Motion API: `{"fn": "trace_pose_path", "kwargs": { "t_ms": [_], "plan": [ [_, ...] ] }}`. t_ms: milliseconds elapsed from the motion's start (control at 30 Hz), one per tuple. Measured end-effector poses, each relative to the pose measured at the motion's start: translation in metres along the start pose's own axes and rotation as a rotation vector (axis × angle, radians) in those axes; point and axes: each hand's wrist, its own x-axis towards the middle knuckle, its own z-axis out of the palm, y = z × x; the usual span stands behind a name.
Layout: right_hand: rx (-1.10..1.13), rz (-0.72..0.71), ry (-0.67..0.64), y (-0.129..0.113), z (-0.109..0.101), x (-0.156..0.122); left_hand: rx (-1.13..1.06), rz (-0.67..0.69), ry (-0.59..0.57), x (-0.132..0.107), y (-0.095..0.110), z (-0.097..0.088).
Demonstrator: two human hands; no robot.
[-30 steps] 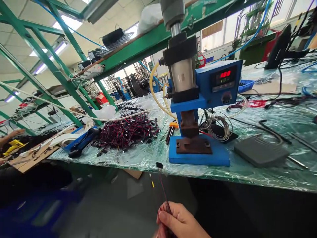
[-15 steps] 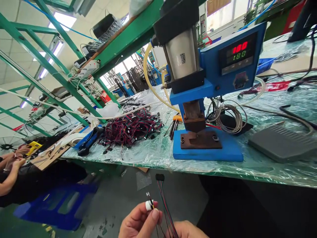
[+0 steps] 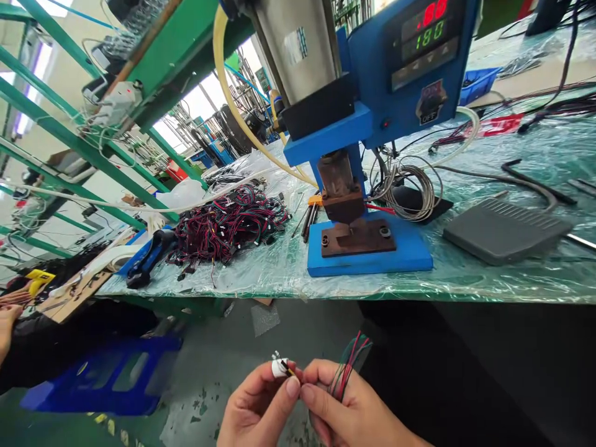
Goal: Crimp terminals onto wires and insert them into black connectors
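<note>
My left hand (image 3: 258,406) pinches thin wires between thumb and index finger. Small metal-tipped wire ends (image 3: 276,356) stick out above the white wrap (image 3: 279,368) around a fingertip, with a yellow and a black wire beside it. Close against it, my right hand (image 3: 342,397) is closed on the same wire harness, its thumb and index finger meeting at the left fingertips. A bundle of red, green and black wires (image 3: 347,366) loops out over the right hand. The harness's black connector is out of sight.
Beyond the table edge stands a blue press (image 3: 367,261) with a lit display. A grey foot pedal (image 3: 507,226) lies to its right. Left of it are a heap of wire harnesses (image 3: 228,220) and a tape dispenser (image 3: 149,257). Another person's hand (image 3: 9,316) shows far left.
My right hand has risen beside the left, and its fingers now meet the left fingertips. The black connector that stood up has dropped from view. The camera view has shifted.
</note>
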Motion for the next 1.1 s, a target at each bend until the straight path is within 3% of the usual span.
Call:
{"fn": "trace_pose_path", "kwargs": {
  "t_ms": [67, 267, 500, 900, 1100],
  "plan": [
    [0.023, 0.004, -0.007, 0.001, 0.0, -0.001, 0.039, 0.014, -0.023, -0.001, 0.001, -0.003],
    [0.033, 0.072, -0.038, 0.001, 0.003, -0.012, 0.12, 0.006, 0.061, -0.013, 0.003, -0.001],
    [0.113, 0.023, 0.062, -0.008, 0.009, -0.021, 0.162, -0.025, -0.032, -0.019, -0.002, -0.001],
    [0.014, -0.024, 0.08, -0.007, 0.007, -0.013, 0.172, 0.006, -0.012, -0.017, -0.004, -0.005],
    [0.141, 0.011, 0.015, -0.005, 0.006, -0.01, 0.16, -0.034, 0.004, -0.02, -0.002, -0.009]
  ]
}}
